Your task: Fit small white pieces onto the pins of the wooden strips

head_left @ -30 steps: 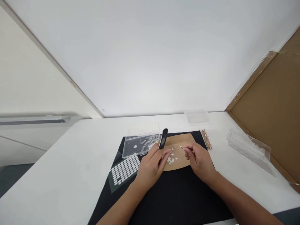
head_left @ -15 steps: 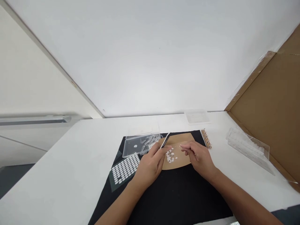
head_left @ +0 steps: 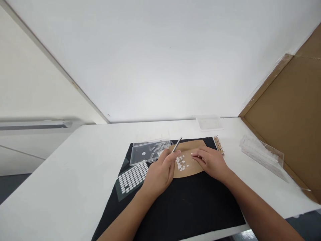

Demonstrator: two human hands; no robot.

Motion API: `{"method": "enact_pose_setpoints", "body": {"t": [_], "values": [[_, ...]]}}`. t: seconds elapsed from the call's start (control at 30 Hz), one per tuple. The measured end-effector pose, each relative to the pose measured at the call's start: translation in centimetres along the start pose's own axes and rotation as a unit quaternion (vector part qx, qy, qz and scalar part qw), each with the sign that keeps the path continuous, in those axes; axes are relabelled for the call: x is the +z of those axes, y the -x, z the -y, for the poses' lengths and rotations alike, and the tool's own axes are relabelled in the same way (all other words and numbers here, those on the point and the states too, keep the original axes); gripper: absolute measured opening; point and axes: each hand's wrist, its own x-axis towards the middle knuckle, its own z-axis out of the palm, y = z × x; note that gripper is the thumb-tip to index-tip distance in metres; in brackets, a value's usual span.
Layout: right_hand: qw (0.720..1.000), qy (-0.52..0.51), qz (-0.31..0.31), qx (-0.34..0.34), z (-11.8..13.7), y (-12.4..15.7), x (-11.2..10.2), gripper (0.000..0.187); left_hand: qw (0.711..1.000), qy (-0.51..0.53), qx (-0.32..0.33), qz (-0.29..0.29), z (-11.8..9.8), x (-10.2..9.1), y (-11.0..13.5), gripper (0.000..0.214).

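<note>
My left hand (head_left: 162, 169) is closed around a slim, dark stick-like tool (head_left: 177, 144) that points up and away; its exact kind is not clear. Across from it, my right hand (head_left: 212, 162) has thumb and fingertips pinched at a tiny whitish piece (head_left: 192, 154). Both hands are over a curved brown sheet (head_left: 193, 171), on which small white oval bits (head_left: 181, 164) lie scattered in a loose pile. Left of my left hand is a dark green sheet (head_left: 121, 196) with rows of white oval stickers (head_left: 132, 177).
Behind my left hand sits an open clear case (head_left: 140, 154) holding clear nail tips (head_left: 160, 147). A black mat (head_left: 193, 207) covers the table's middle. A strip with metal studs (head_left: 219, 146), a clear lid (head_left: 210, 123) and a clear box (head_left: 263, 155) lie farther right, near a cardboard panel (head_left: 288, 124).
My right thumb and fingertips have drawn closer together around the tiny piece. The tool in my left hand has turned, showing a narrower side. The whole view has shifted slightly.
</note>
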Motion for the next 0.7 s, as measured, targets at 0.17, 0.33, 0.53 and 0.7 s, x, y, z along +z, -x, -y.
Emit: {"method": "enact_pose_setpoints", "body": {"t": [0.17, 0.33, 0.53, 0.7], "values": [[0.997, 0.041, 0.065, 0.016, -0.6, -0.5, -0.3, 0.013, 0.996, 0.07, -0.04, -0.029, -0.3, 0.0, -0.3, 0.03], [0.995, 0.053, 0.058, 0.055, -1.5, -0.9, -1.2, 0.013, 0.994, 0.072, -0.068, -0.043, -0.5, 0.0, -0.5, 0.011], [0.995, 0.053, 0.08, 0.011, -0.4, -1.4, -1.1, 0.01, 0.995, 0.057, -0.063, -0.052, -0.2, 0.3, -0.2, 0.011], [0.988, 0.037, 0.128, -0.081, 2.1, -2.5, 0.7, 0.006, 0.995, 0.061, -0.065, -0.051, -0.1, 0.6, -0.2, 0.011]]}}
